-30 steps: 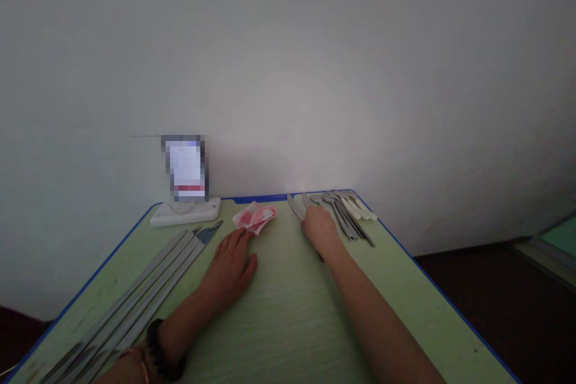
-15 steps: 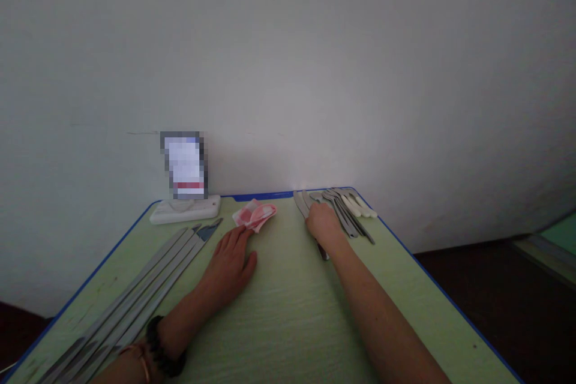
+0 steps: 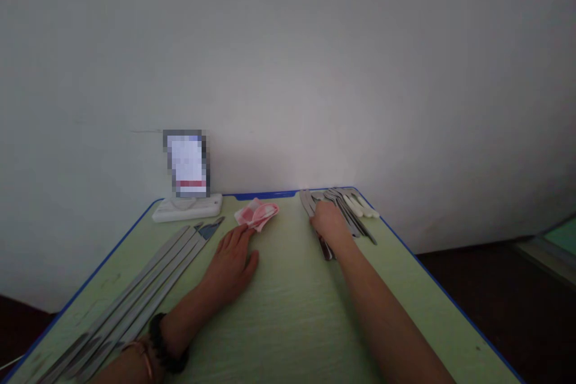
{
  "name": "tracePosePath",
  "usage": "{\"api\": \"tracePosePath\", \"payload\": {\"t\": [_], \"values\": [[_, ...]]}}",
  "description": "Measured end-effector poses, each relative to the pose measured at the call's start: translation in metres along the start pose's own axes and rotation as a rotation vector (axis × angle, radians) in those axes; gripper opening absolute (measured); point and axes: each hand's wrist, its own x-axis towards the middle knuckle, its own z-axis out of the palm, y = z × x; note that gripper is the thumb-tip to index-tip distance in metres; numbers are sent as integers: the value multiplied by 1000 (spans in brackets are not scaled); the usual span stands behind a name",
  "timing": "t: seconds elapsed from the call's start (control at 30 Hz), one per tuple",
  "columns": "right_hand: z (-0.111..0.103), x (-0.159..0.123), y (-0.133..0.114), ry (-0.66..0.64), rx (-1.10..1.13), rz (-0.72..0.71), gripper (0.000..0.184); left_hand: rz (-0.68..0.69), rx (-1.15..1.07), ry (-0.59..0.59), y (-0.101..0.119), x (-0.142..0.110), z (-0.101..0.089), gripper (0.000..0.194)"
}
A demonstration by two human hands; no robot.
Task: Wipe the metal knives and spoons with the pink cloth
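My left hand lies flat, palm down, on the green table, fingers stretched out. Its fingertips touch the edge of a crumpled pink and white cloth. At the right, my right hand is closed over table knives that lie side by side, their handle ends showing below the hand. The fingers are mostly hidden, so how many knives they grip cannot be made out. Close to that hand on its right lie several metal spoons in a bunch, and beyond them forks with white handles.
Several long flat metal pieces lie in a row along the table's left side. Behind them a blurred phone stands on a white block against the wall. The table has a blue rim.
My right hand has shifted slightly and brought the left knife closer against its neighbour. The left hand rests in the same place by the cloth. The view has moved a little.
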Motion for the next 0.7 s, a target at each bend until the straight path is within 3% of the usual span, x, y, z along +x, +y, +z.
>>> {"api": "tracePosePath", "payload": {"t": [0.23, 0.43, 0.63, 0.7], "values": [[-3, 3, 4, -14, 58, 14, 29, 7, 8, -19, 1, 0, -2, 45], [-7, 0, -8, 6, 52, -73, 31, -3, -14, 1, 3, 0, -2, 42], [21, -11, -37, 259, 220, -334, 34, 36, -121, 18, 5, 0, -8, 30], [35, -14, -45, 274, 246, -388, 35, 40, -169, 63, 8, 0, -11, 29]]}}
